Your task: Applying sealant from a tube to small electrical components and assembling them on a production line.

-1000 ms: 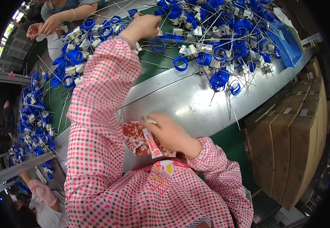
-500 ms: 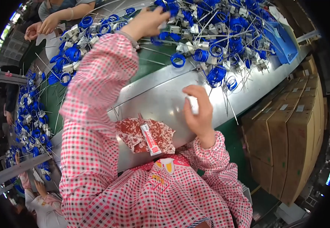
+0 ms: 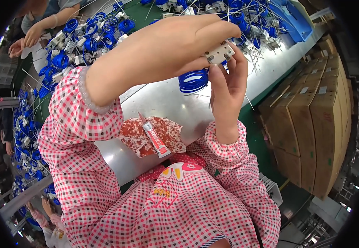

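In front of me, above the metal tabletop, is a small white block with little screws, joined to a blue coil of thin tube. My left hand reaches across from the left, close to the camera, its thumb and fingers closed on the block's near end. From below, my right hand pinches the same block between thumb and fingers. The left hand partly covers the block. Below the hands, a red-and-white tube lies on a red, white-flecked sheet.
Heaps of similar blue-coiled parts with long thin rods spread across the far side and left. A blue bin stands at the far right. Cardboard boxes are stacked beside the table. At the upper left, another person's hands are busy.
My left hand has come back from the far heap, bringing a blue-coiled block. My right hand, formerly open over the table, has risen and closed on that block. The view has shifted slightly.
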A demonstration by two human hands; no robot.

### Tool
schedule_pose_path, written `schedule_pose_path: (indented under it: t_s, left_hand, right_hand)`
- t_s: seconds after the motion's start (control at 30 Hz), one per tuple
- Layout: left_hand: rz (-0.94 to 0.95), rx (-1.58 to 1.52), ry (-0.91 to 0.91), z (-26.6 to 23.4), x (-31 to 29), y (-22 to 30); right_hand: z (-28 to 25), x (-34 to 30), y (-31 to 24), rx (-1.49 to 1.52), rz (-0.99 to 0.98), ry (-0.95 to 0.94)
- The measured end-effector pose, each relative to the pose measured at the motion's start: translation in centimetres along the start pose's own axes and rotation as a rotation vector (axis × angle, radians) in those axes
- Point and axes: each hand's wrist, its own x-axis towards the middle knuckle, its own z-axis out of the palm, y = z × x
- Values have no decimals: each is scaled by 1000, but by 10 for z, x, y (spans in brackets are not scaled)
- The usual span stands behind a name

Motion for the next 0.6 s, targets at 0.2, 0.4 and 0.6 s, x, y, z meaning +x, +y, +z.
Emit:
schedule_pose_path:
  t_s: [0.2,0.4,0.6]
  left_hand:
    - [-53,-178,42,12,-7,13]
    - [-140,-256,-65,12,-47,42]
    - [-414,-301,-74,14,-103,55]
  right_hand:
    - [-3,-1,-6,105,68,199]
    - [-100,53,-34,-434,-489,639]
    - [-271,95,30,-162,-153,823]
